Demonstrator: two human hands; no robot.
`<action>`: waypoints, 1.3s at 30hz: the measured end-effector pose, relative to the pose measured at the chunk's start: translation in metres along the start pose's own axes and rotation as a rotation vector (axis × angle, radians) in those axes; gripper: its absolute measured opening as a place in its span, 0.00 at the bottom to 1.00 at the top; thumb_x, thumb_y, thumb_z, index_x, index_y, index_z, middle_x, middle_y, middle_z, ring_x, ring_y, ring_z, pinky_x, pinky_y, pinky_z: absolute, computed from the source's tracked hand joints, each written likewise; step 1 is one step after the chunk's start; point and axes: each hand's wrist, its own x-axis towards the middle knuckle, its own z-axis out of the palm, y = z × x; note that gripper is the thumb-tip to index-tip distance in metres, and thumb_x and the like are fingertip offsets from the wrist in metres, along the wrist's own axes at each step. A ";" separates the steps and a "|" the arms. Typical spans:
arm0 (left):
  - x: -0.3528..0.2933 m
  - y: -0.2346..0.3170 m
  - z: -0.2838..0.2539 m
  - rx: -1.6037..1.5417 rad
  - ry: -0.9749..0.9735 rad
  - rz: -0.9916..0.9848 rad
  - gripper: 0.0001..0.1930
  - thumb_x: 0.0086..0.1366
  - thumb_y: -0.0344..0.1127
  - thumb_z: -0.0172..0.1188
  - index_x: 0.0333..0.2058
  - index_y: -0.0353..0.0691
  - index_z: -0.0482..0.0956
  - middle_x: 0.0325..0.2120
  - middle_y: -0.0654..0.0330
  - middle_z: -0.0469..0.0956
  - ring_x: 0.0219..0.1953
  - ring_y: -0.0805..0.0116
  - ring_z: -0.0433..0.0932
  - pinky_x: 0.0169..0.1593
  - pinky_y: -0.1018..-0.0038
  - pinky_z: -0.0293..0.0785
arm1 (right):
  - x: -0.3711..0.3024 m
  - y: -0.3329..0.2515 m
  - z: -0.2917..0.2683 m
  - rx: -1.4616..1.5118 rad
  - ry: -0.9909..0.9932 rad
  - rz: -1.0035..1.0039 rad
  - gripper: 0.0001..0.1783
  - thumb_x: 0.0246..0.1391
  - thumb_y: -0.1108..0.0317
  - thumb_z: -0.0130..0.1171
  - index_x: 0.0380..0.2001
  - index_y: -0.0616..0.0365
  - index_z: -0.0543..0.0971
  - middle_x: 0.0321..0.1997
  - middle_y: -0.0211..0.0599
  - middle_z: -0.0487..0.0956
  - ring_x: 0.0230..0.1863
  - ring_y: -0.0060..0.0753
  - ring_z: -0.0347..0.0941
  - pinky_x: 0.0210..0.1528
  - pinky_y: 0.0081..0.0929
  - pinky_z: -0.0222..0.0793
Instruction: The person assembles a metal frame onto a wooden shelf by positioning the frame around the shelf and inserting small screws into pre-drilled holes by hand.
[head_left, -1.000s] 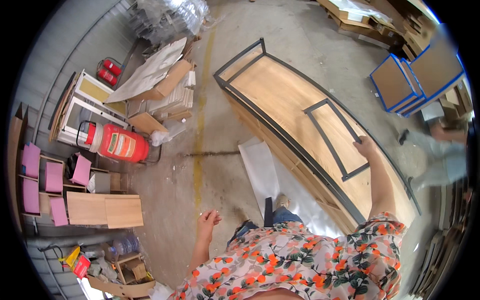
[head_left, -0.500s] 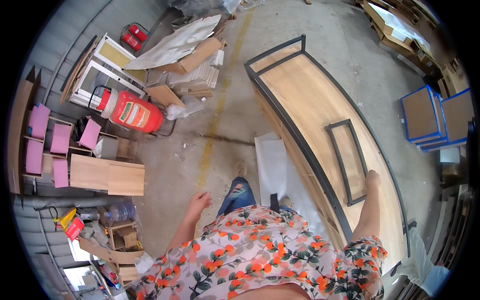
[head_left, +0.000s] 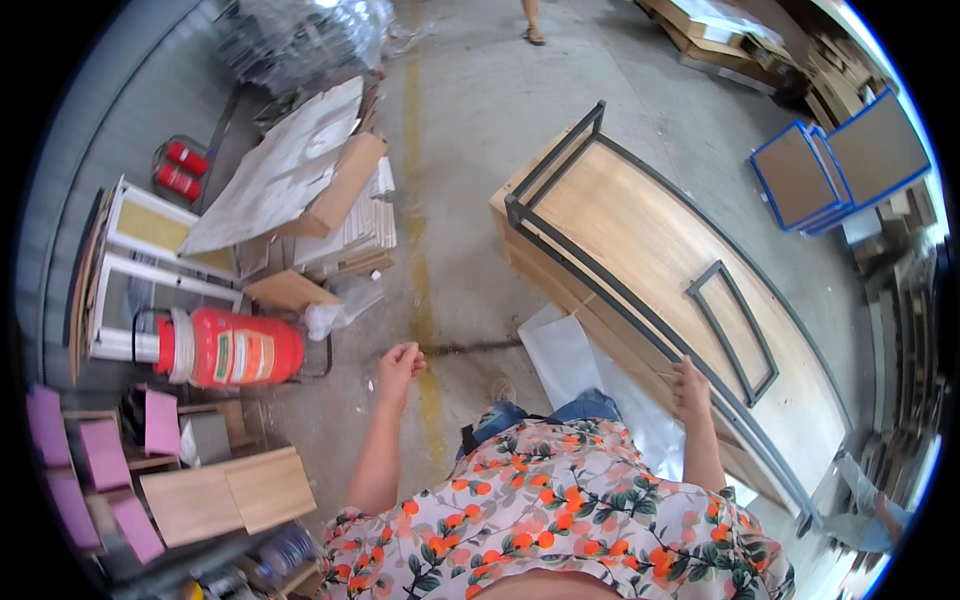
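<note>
My left hand [head_left: 399, 366] is raised over the concrete floor, its fingers curled in and nothing visible in them. My right hand [head_left: 691, 390], also with curled fingers, is beside the near edge of a long wooden cabinet. Its fingertips overlap a dark metal bar in the picture; no grip on it shows. That bar belongs to a long dark metal frame [head_left: 612, 298] along the top of the wooden cabinet [head_left: 640, 230]. A smaller dark rectangular frame [head_left: 707, 326] lies on the wood, away from both hands.
White sheeting [head_left: 562, 352] lies beside the cabinet. On the left are a large red wheeled extinguisher [head_left: 245, 347], stacked boards and cardboard [head_left: 290, 180], and pink blocks [head_left: 107, 455]. Blue-edged panels [head_left: 797, 177] stand at right. Another person's foot [head_left: 534, 36] shows at the far end.
My right hand has left the small frame and moved left to the cabinet's near edge. My left hand has risen slightly. The whole view has shifted, and another person's leg has come into sight.
</note>
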 end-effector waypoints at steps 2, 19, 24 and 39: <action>0.036 0.027 0.003 0.046 -0.051 0.010 0.10 0.54 0.39 0.52 0.31 0.38 0.71 0.22 0.63 0.72 0.22 0.77 0.71 0.26 0.82 0.65 | 0.008 0.008 0.033 0.154 -0.024 0.060 0.20 0.46 0.50 0.49 0.27 0.59 0.70 0.15 0.26 0.65 0.07 0.12 0.48 0.07 0.11 0.42; 0.271 0.195 0.174 0.543 -0.704 0.370 0.11 0.54 0.38 0.51 0.30 0.35 0.73 0.21 0.64 0.72 0.23 0.78 0.69 0.29 0.82 0.66 | 0.053 0.021 0.178 0.555 0.116 0.195 0.21 0.43 0.49 0.51 0.24 0.58 0.67 0.13 0.31 0.67 0.05 0.15 0.48 0.05 0.14 0.41; 0.319 0.265 0.238 0.840 -0.926 0.449 0.12 0.54 0.37 0.52 0.32 0.34 0.72 0.23 0.63 0.72 0.24 0.77 0.69 0.28 0.80 0.66 | 0.055 -0.023 0.210 0.647 0.034 0.169 0.21 0.42 0.50 0.53 0.24 0.60 0.69 0.10 0.22 0.60 0.07 0.13 0.48 0.08 0.13 0.42; 0.273 0.184 0.501 1.099 -1.488 0.953 0.24 0.47 0.34 0.54 0.45 0.39 0.62 0.38 0.48 0.66 0.37 0.60 0.68 0.40 0.71 0.65 | -0.104 0.136 0.334 0.959 1.114 0.495 0.04 0.38 0.69 0.48 0.16 0.55 0.68 0.13 0.27 0.64 0.10 0.19 0.56 0.10 0.17 0.51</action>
